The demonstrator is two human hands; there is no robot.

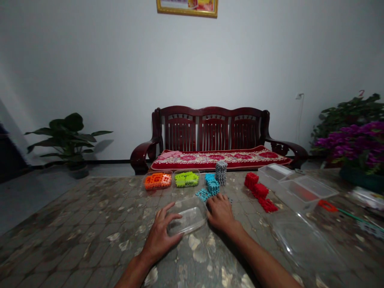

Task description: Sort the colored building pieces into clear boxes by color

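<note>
My left hand (pixel 163 229) grips the left side of an empty clear plastic box (pixel 192 221), thumb in front and fingers over its rim. My right hand (pixel 220 212) is at the box's right end, its fingers curled down towards the table; what lies under them is hidden. Just beyond its fingertips are blue interlocking plastic pieces (pixel 213 187), some stacked and some loose and flat. A stack of grey pieces (pixel 221 173) stands upright behind them.
Clear boxes of orange pieces (pixel 157 181) and green pieces (pixel 186 179) stand at the table's far edge. Red pieces (pixel 260 191) lie to the right, near open clear containers (pixel 295 196) and a clear lid (pixel 306 240). Purple flowers (pixel 354 140) stand far right.
</note>
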